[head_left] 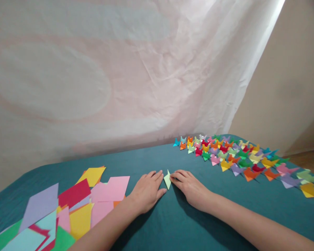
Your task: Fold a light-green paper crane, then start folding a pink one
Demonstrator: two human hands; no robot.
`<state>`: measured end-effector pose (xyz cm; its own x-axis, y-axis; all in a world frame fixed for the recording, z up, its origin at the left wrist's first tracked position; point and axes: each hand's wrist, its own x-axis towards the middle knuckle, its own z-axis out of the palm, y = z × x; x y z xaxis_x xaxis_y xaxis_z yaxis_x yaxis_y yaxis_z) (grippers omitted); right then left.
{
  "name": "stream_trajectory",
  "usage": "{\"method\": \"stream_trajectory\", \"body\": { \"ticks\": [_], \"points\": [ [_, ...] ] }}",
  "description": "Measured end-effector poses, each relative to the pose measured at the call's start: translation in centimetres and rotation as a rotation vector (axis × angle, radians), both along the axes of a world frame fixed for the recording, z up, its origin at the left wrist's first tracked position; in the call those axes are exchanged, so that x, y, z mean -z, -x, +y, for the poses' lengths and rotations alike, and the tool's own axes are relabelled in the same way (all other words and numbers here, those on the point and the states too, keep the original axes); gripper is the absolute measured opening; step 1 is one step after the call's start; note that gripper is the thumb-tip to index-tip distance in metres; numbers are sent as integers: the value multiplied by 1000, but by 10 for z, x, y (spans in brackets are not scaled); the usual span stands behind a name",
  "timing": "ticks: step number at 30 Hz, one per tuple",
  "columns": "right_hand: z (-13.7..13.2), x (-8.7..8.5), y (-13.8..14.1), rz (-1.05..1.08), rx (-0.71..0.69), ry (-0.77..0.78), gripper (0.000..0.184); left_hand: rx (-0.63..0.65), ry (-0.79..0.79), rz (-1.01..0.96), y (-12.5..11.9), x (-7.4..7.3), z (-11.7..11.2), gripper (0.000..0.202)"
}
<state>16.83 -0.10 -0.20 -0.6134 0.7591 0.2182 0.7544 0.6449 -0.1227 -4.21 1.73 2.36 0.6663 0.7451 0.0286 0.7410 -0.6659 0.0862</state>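
A small pale green folded paper [167,180] with pointed ends is between my hands, near the middle of the table. My right hand [190,186] has its fingertips pinched at the right edge of this paper. On the other side, my left hand [149,191] lies palm down with fingers stretched out and thumb apart. Its fingertips come close to the paper's left edge; whether they touch it I cannot tell. The right fingers hide part of the paper's right side.
Loose colored paper sheets, such as a purple one [40,207] and a pink one [118,188], overlap on the left of the dark green table [136,158]. Several rows of folded paper birds [251,175] stand at the right. A pale cloth [120,76] hangs behind.
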Motion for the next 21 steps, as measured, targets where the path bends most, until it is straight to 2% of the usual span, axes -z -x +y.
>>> {"method": "stream_trajectory", "body": {
  "ticks": [9,14,21],
  "points": [
    [1,0,-1,10,-11,19,44,29,49,-19,-5,-8,-10,53],
    [1,-1,-2,18,-15,38,47,64,45,-73,-7,-3,-12,55],
    [1,-1,-3,40,-23,60,54,84,32,-31,-6,2,-10,58]
  ]
}}
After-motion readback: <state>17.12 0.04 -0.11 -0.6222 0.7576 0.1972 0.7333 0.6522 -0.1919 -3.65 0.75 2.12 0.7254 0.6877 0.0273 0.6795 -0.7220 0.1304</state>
